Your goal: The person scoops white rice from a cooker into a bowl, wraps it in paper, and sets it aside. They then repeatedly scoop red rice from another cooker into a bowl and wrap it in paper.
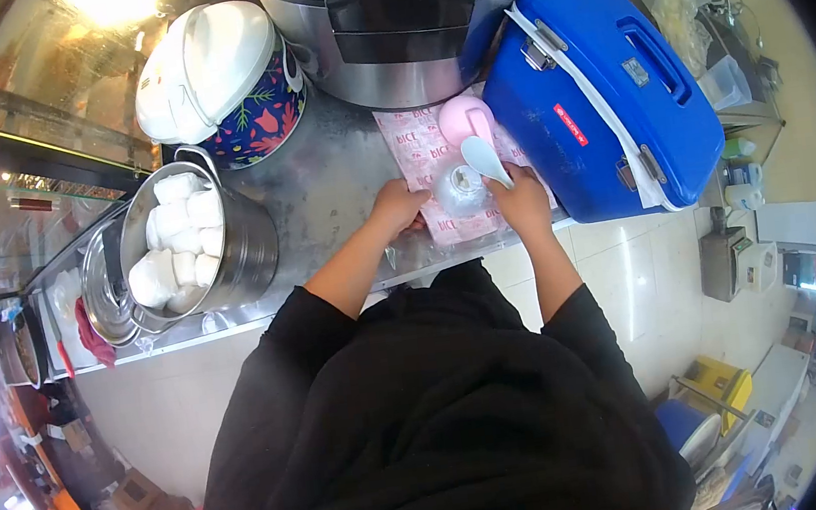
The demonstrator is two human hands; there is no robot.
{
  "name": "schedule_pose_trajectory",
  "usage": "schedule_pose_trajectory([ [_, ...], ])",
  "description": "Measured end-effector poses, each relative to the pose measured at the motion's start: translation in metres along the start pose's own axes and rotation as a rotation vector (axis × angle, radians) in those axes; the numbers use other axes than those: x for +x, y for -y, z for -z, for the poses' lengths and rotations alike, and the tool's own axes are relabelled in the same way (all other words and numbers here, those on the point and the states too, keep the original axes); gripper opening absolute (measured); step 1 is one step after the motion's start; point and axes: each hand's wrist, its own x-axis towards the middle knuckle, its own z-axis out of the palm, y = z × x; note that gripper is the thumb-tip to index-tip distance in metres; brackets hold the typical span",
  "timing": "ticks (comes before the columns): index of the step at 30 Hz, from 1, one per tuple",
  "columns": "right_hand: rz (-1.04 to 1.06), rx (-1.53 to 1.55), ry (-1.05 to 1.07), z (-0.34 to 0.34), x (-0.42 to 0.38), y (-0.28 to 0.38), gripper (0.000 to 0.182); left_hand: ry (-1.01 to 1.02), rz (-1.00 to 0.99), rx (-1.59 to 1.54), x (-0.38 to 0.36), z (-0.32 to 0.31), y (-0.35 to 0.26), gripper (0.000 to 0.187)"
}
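A sheet of printed wrapping paper (412,141) with pink lettering lies on the metal counter. On it stand a pink plastic cup-like thing (463,118) and a rounded clear plastic container or bag (460,196) with something white at its top. My right hand (525,203) grips a white spoon (484,161), its bowl pointing away from me over the clear plastic. At the paper's left edge, my left hand (397,208) has its thumb and fingers closed on the paper. Its lower fingers are partly hidden.
A metal pot (251,243) full of white bundles stands left, its lid (109,299) beside it. Behind are a flowered container (257,121) with white lid and a large steel cooker (388,81). A blue cooler box (601,92) stands close on the right.
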Motion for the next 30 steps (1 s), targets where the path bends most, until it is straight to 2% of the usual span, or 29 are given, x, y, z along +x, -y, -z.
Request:
schedule_pose_trajectory([
  [4, -0.002, 0.033, 0.016, -0.005, -0.001, 0.001, 0.042, -0.122, -0.098, -0.146, -0.019, 0.025, 0.015, 0.025],
  [8, 0.02, 0.059, 0.014, -0.005, -0.011, 0.01, 0.041, -0.244, -0.118, -0.121, -0.042, 0.081, 0.063, 0.027],
  [11, -0.015, 0.071, 0.043, -0.007, -0.014, 0.001, 0.039, -0.374, -0.09, 0.136, -0.075, 0.11, 0.081, 0.033],
  [14, 0.029, -0.097, -0.149, -0.01, -0.017, -0.014, 0.037, -0.54, -0.082, 0.562, -0.095, 0.109, 0.09, 0.044],
  [17, 0.067, -0.06, -0.423, 0.023, -0.041, 0.038, 0.034, -0.786, -0.189, 0.709, -0.138, 0.076, 0.047, 0.059],
  [20, 0.423, -0.014, -0.209, 0.01, -0.048, 0.039, 0.035, -0.411, -0.685, 0.896, -0.14, 0.068, 0.057, 0.064],
  [21, 0.549, 0.128, -0.049, 0.0, -0.05, 0.043, 0.032, -0.369, -0.654, 1.014, -0.141, 0.061, 0.059, 0.063],
  [23, 0.633, 0.058, 0.255, -0.012, -0.053, 0.06, 0.031, -0.292, -0.655, 1.048, -0.131, 0.065, 0.077, 0.057],
  [27, 0.763, -0.042, 0.417, -0.037, -0.052, 0.074, 0.032, -0.258, -0.762, 1.03, -0.116, 0.082, 0.101, 0.039],
  [30, 0.801, -0.042, 0.454, -0.046, -0.053, 0.086, 0.033, -0.32, -0.826, 0.976, -0.121, 0.084, 0.103, 0.034],
])
